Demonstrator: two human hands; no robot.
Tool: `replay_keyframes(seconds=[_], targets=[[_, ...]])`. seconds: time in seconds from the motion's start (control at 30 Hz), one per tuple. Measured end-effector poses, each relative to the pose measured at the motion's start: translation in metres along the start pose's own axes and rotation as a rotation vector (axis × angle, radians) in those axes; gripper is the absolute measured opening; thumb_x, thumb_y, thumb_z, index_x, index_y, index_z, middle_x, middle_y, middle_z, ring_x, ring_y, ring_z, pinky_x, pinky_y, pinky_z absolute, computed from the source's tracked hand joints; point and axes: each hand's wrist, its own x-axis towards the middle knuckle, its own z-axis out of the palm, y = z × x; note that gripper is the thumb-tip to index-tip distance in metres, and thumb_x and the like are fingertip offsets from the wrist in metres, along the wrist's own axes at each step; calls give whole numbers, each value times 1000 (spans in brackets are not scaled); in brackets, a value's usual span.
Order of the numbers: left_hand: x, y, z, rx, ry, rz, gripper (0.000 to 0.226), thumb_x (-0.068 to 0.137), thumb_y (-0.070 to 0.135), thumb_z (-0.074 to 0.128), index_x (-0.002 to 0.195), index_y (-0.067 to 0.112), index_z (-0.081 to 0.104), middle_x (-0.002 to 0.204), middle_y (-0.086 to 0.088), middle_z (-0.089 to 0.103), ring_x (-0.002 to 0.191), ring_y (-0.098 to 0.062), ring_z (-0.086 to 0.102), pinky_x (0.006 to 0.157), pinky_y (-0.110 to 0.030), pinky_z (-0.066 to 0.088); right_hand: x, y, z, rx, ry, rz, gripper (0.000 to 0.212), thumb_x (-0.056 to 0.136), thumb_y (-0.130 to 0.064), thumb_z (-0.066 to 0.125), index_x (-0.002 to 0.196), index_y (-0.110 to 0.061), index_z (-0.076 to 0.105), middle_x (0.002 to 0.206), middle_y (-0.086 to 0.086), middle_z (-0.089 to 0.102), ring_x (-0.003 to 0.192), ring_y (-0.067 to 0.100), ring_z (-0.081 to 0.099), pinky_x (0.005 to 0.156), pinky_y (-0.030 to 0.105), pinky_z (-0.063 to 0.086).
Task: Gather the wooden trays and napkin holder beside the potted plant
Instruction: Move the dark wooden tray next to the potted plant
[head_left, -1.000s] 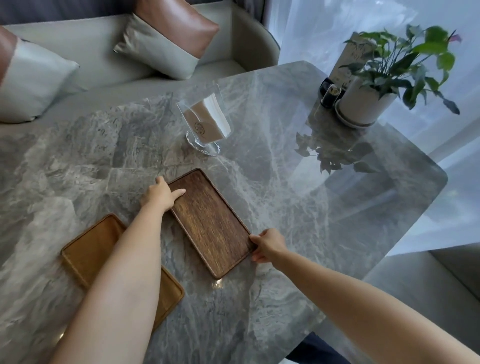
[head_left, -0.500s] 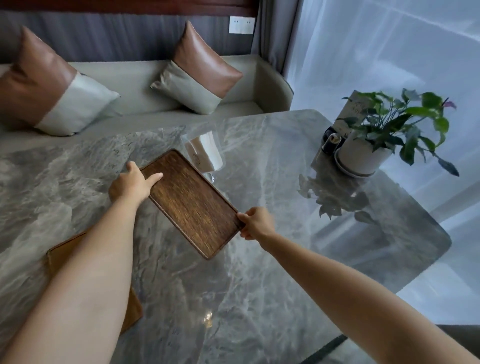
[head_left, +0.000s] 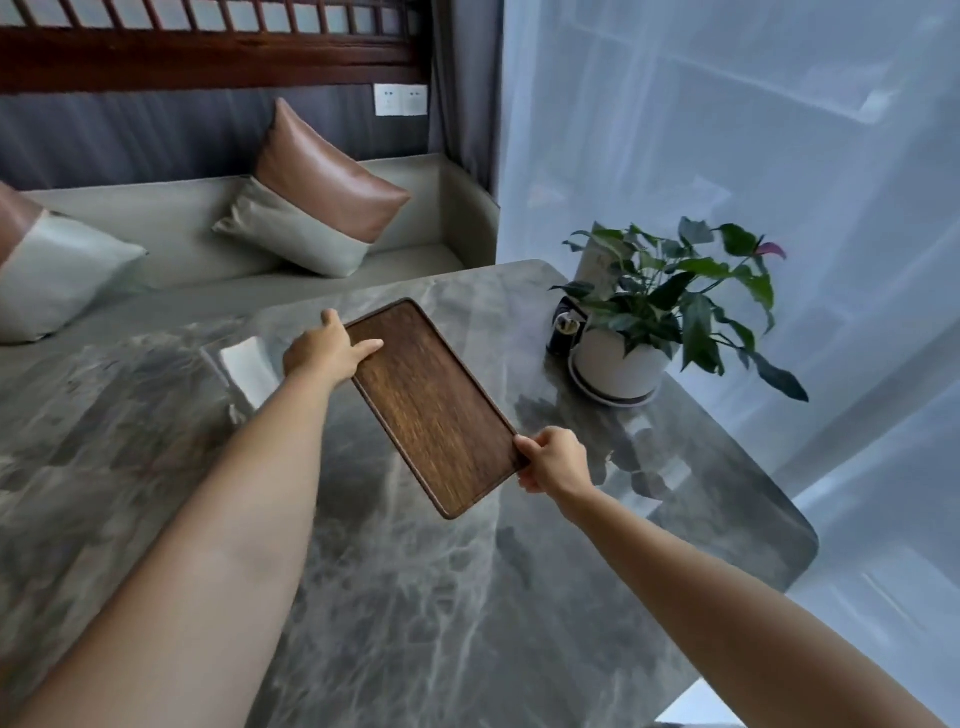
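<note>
Since half a second ago, we have carried the dark tray (head_left: 434, 408) further across the table (head_left: 467, 597) toward the plant (head_left: 670, 306), and the lighter tray at the near left has gone out of view. Our left hand (head_left: 324, 348) grips the far left edge of the tray, thumb up and the fingers lying over the rim onto the inner face. Our right hand (head_left: 553, 460) is closed on the near right edge, with the fingers curled around the rim. Both hands are well apart, one on each long side of the tray. The tray looks tilted and a little above the marble, but we cannot tell surely if its near corner touches the surface. It lies between us and the plant, to the left of the white pot (head_left: 618, 366), not touching it. The napkin holder (head_left: 247, 366) stands on the table just left of our left forearm, partly hidden by it. A small dark object (head_left: 565, 330) sits just beside the pot on its left. Behind the table we see a sofa (head_left: 171, 234) with a cushion (head_left: 317, 197), and a white curtain (head_left: 727, 130) at the right.
</note>
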Motion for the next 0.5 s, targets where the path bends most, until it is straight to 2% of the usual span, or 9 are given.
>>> replay_keyframes(seconds=[0.17, 0.33, 0.5], targets=[[12, 66, 51, 60, -102, 45, 74, 89, 51, 51, 140, 2, 28, 138, -26, 48, 127, -42, 46, 99, -44, 42, 41, 38, -46, 106, 29, 155, 25, 89, -20, 58, 68, -6, 54, 51, 11, 58, 40, 18, 55, 49, 31, 56], [34, 107, 102, 100, -212, 50, 78, 89, 52, 50, 144, 4, 22, 134, -26, 50, 123, -41, 49, 96, -44, 44, 79, 71, -71, 144, 37, 246, 23, 90, -15, 56, 69, -7, 50, 49, 10, 54, 36, 15, 51, 40, 24, 49], [57, 131, 146, 126, -280, 37, 76, 89, 50, 52, 143, 3, 24, 137, -26, 48, 126, -42, 47, 99, -45, 42, 111, 96, -82, 122, 1, 308, 24, 92, -13, 52, 70, -7, 48, 49, 9, 53, 39, 16, 51, 42, 26, 50]])
